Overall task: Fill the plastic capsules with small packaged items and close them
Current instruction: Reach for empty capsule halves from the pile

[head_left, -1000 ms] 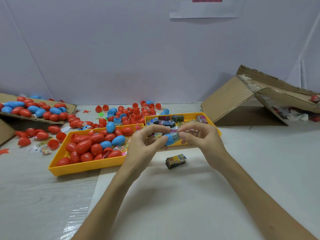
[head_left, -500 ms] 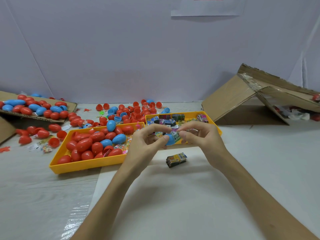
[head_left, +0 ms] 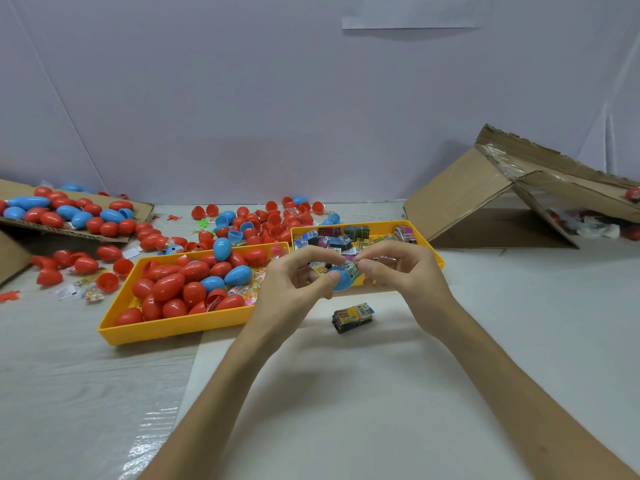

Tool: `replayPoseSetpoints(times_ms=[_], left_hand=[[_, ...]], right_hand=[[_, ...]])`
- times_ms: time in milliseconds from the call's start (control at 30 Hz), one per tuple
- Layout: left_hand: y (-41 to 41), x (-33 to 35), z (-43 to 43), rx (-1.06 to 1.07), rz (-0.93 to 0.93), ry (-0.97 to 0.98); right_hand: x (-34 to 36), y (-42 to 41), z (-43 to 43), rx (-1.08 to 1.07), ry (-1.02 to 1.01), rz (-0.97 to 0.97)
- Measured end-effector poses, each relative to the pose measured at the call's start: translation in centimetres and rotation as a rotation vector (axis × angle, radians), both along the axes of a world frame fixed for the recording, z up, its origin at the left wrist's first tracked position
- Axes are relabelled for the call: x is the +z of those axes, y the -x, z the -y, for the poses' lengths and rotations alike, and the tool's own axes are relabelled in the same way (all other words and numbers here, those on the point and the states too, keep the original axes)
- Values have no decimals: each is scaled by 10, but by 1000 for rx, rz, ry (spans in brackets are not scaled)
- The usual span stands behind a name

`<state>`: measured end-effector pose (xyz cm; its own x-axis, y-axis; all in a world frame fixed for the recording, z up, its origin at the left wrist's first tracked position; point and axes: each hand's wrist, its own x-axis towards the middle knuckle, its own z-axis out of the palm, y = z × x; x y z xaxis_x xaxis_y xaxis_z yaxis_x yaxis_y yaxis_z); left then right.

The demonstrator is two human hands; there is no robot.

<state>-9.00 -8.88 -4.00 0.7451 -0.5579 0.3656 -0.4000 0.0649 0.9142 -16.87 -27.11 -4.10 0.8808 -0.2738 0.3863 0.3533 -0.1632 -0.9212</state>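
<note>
Capsule (head_left: 341, 281) gripped by left hand (head_left: 294, 289), packet (head_left: 352, 268) pinched against it by right hand (head_left: 403, 273), over tray (head_left: 384, 226) near edge, centre frame. Capsule mouth hidden.

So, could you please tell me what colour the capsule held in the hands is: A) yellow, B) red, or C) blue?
C: the capsule in the left hand is plainly blue, and the right hand pinches a printed packet at its mouth.
</note>
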Motion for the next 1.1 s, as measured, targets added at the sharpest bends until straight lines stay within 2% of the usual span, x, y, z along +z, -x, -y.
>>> replayPoseSetpoints(times_ms=[767,933,1100], left_hand=[[3,2,-1,18,-11,-17],[5,4,0,29,-46,21],[7,4,2,44,-173,100]], right_hand=[[-3,-2,2,-23,79,1],[-5,-3,-1,-101,152,26],[-9,-5,-9,-268,199,121]])
